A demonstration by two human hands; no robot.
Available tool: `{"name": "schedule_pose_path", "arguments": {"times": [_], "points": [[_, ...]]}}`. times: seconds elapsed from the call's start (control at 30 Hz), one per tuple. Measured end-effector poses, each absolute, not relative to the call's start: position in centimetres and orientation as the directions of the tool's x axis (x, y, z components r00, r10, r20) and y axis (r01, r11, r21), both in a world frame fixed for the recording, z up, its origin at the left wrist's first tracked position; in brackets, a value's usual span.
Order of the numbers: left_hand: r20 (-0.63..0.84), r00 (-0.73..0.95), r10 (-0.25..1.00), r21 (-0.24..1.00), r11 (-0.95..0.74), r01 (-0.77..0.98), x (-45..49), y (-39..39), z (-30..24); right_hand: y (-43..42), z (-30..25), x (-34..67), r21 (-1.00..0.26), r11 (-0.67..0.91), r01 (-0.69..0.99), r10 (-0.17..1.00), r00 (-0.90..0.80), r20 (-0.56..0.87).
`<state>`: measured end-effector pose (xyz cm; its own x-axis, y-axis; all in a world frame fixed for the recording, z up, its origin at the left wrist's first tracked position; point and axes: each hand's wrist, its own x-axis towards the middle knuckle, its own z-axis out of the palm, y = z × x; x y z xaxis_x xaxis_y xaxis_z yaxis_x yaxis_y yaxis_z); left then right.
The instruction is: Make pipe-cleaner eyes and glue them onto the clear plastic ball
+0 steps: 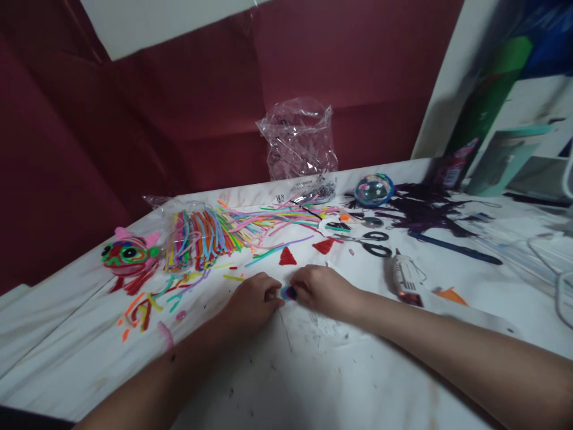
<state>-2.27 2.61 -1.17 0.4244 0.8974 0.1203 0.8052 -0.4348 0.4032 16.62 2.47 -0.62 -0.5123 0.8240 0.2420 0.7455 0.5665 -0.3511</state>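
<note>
My left hand [256, 301] and my right hand [323, 291] meet low over the white table, their fingers closed in a pinch. Between the fingertips is a small round blue piece [287, 292], with a darker part on the right hand's side. It is too small and blurred to name its kind. Just beyond the hands lie two red fuzzy triangles, one [287, 256] straight ahead and one [323, 246] farther right. A sheet of clear plastic [333, 325] with dark marks lies under and beside my right hand.
Left are bagged pipe cleaners [201, 236], cut scraps [145, 310] and a decorated animal-like head [129, 254]. Right are black-handled scissors [376, 243], a glue gun [405, 278], a clear dome [373, 190], dark purple strands [423, 206] and a dark blue tool [456, 248]. A plastic bag [299, 140] stands behind.
</note>
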Motion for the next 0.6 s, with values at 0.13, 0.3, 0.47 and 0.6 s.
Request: {"name": "schedule_pose_path", "arguments": {"times": [0.13,0.3,0.47,0.6], "points": [[0.165,0.455,0.875,0.401,-0.481,0.78,-2.1,2.6,-1.3,2.5,-0.8,16.6,-0.358,0.563,0.745,0.826,-0.51,0.238],[0.173,0.448,0.877,0.436,-0.476,0.764,-1.7,2.4,-1.0,2.6,-0.9,16.7,-0.364,0.573,0.734,0.819,-0.519,0.243],[0.173,0.425,0.888,0.464,-0.454,0.761,-1.4,2.2,-1.2,2.5,-1.0,16.7,-0.377,0.574,0.727,0.819,-0.515,0.254],[0.165,0.408,0.898,0.469,-0.435,0.768,-1.2,2.3,-1.3,2.5,-1.0,16.6,-0.388,0.571,0.723,0.821,-0.511,0.255]]}}
